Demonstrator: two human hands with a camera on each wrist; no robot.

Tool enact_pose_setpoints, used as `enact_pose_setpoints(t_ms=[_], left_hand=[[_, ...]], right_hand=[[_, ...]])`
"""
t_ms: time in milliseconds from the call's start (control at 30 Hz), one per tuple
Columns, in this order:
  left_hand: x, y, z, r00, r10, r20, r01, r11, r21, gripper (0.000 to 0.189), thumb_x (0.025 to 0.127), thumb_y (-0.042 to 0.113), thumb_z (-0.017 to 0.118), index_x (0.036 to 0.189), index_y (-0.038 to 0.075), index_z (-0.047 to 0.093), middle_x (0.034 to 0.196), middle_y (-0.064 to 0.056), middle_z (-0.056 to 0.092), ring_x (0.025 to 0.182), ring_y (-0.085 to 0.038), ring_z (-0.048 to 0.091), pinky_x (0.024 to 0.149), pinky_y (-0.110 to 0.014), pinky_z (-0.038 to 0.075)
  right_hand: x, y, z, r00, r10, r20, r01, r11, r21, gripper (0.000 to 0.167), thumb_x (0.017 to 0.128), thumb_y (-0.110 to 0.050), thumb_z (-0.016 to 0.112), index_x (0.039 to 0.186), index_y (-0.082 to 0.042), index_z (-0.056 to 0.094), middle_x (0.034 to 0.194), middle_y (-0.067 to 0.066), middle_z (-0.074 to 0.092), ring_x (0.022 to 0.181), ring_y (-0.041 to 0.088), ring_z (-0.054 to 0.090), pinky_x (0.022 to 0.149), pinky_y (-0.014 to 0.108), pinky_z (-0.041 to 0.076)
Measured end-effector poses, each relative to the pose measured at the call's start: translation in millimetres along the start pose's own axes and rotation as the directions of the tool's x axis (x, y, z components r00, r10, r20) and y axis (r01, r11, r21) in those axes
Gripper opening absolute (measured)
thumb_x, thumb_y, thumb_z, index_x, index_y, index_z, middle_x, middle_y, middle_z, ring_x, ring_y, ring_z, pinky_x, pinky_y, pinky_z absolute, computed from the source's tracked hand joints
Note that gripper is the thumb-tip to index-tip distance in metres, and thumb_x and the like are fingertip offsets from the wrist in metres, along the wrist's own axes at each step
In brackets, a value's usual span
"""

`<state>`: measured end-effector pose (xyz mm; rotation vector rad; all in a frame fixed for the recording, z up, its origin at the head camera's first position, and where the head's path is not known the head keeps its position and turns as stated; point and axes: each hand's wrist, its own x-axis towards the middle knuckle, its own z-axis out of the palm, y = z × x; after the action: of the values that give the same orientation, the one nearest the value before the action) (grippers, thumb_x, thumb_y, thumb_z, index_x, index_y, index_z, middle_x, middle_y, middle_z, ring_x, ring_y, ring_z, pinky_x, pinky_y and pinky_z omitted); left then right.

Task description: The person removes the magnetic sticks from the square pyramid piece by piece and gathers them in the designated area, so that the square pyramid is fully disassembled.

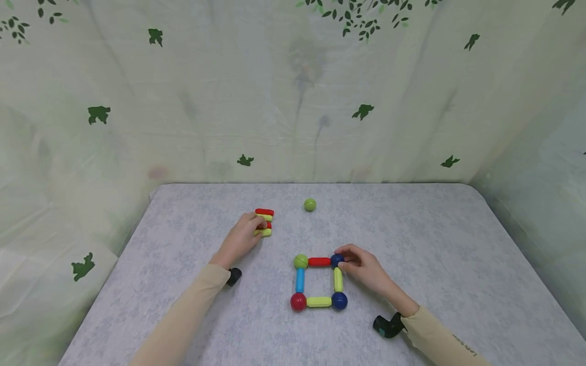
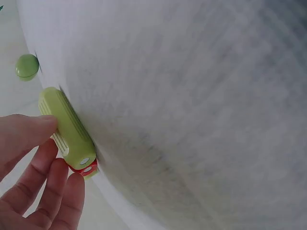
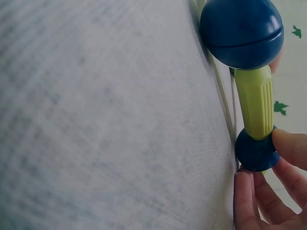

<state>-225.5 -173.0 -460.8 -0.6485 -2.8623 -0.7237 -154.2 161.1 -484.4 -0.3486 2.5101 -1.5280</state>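
My left hand is at a row of red and yellow-green rods lying side by side. In the left wrist view, its thumb lies on the nearest yellow-green rod, with the fingers curled against the row; some rods are partly hidden. My right hand pinches the far-right blue ball of a square made from magnetic balls and rods. That square has a green ball, a red ball, a near blue ball, a red rod, a blue rod and two yellow-green rods.
A loose green ball rests towards the back of the grey table. Behind the table hangs a pale curtain with leaf patterns. A black wrist camera sits at the right cuff, another at the left.
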Motion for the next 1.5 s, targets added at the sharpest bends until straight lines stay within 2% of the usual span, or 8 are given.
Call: enact_pose_setpoints(t_ms=[433, 567, 700, 933, 1067, 1233, 1333, 1500], left_hand=[[7.8, -3.7, 1.5, 0.999, 0.035, -0.010, -0.035, 0.999, 0.005, 0.016, 0.082, -0.006, 0.069, 0.093, 0.005, 0.065, 0.099, -0.009, 0.055, 0.098, -0.029, 0.050, 0.084, -0.039, 0.048], [7.2, 3.2, 0.9, 0.998, 0.058, 0.004, -0.058, 0.997, -0.051, 0.015, 0.083, -0.004, 0.068, 0.095, 0.004, 0.065, 0.101, -0.009, 0.056, 0.100, -0.029, 0.049, 0.087, -0.041, 0.046], [6.6, 16.4, 0.2, 0.991, 0.119, 0.068, -0.110, 0.985, -0.130, 0.019, 0.084, -0.004, 0.067, 0.101, 0.004, 0.065, 0.106, -0.008, 0.057, 0.102, -0.028, 0.051, 0.089, -0.041, 0.045], [3.9, 41.5, 2.7, 0.952, 0.221, 0.209, -0.150, 0.939, -0.310, 0.024, 0.086, 0.001, 0.068, 0.110, 0.003, 0.062, 0.109, -0.008, 0.059, 0.103, -0.029, 0.054, 0.088, -0.040, 0.048], [2.2, 51.3, 8.6, 0.914, 0.302, 0.272, -0.191, 0.910, -0.369, 0.027, 0.087, 0.000, 0.066, 0.113, 0.003, 0.061, 0.111, -0.009, 0.060, 0.103, -0.027, 0.054, 0.089, -0.040, 0.048], [-1.5, 59.0, 17.4, 0.870, 0.337, 0.360, -0.189, 0.903, -0.387, 0.029, 0.087, 0.000, 0.065, 0.115, 0.008, 0.061, 0.113, 0.000, 0.059, 0.105, -0.019, 0.054, 0.092, -0.035, 0.046], [-3.2, 61.4, 22.3, 0.859, 0.350, 0.375, -0.206, 0.905, -0.372, 0.031, 0.085, -0.003, 0.065, 0.114, 0.009, 0.061, 0.111, 0.003, 0.060, 0.102, -0.015, 0.054, 0.092, -0.033, 0.046], [-5.0, 61.9, 28.5, 0.854, 0.349, 0.385, -0.215, 0.912, -0.349, 0.034, 0.085, -0.006, 0.062, 0.114, 0.011, 0.062, 0.110, 0.004, 0.061, 0.098, -0.010, 0.054, 0.091, -0.030, 0.046]], right_hand=[[0.5, 2, 0, 1.000, -0.012, 0.006, 0.013, 1.000, -0.009, 0.026, 0.090, -0.012, 0.066, 0.116, -0.013, 0.062, 0.114, 0.003, 0.062, 0.100, 0.020, 0.058, 0.084, 0.033, 0.049], [0.6, 3, 0, 1.000, -0.021, 0.001, 0.021, 1.000, -0.017, 0.025, 0.091, -0.013, 0.066, 0.116, -0.012, 0.062, 0.114, 0.004, 0.062, 0.100, 0.022, 0.058, 0.083, 0.032, 0.049], [0.3, 3, 0, 1.000, -0.010, -0.002, 0.010, 1.000, -0.017, 0.025, 0.091, -0.013, 0.066, 0.116, -0.012, 0.063, 0.113, 0.003, 0.062, 0.100, 0.021, 0.057, 0.084, 0.034, 0.049], [-0.6, 1, 1, 1.000, 0.009, -0.004, -0.009, 1.000, 0.000, 0.026, 0.090, -0.011, 0.066, 0.116, -0.013, 0.063, 0.113, 0.002, 0.062, 0.100, 0.020, 0.057, 0.084, 0.035, 0.048], [-0.4, 2, 1, 1.000, 0.002, -0.002, -0.002, 1.000, -0.004, 0.026, 0.090, -0.011, 0.065, 0.116, -0.012, 0.062, 0.113, 0.004, 0.062, 0.100, 0.021, 0.057, 0.084, 0.034, 0.049], [0.3, 4, 1, 1.000, -0.007, -0.007, 0.007, 1.000, -0.014, 0.026, 0.090, -0.012, 0.066, 0.116, -0.012, 0.063, 0.113, 0.004, 0.062, 0.100, 0.021, 0.057, 0.084, 0.034, 0.049], [0.5, 3, 1, 1.000, -0.009, -0.008, 0.009, 1.000, -0.013, 0.025, 0.090, -0.012, 0.066, 0.116, -0.012, 0.063, 0.113, 0.004, 0.062, 0.100, 0.021, 0.058, 0.084, 0.034, 0.049], [0.9, 2, 1, 1.000, 0.004, -0.006, -0.004, 1.000, -0.006, 0.026, 0.090, -0.011, 0.066, 0.116, -0.014, 0.063, 0.113, 0.002, 0.062, 0.100, 0.020, 0.057, 0.085, 0.034, 0.048]])
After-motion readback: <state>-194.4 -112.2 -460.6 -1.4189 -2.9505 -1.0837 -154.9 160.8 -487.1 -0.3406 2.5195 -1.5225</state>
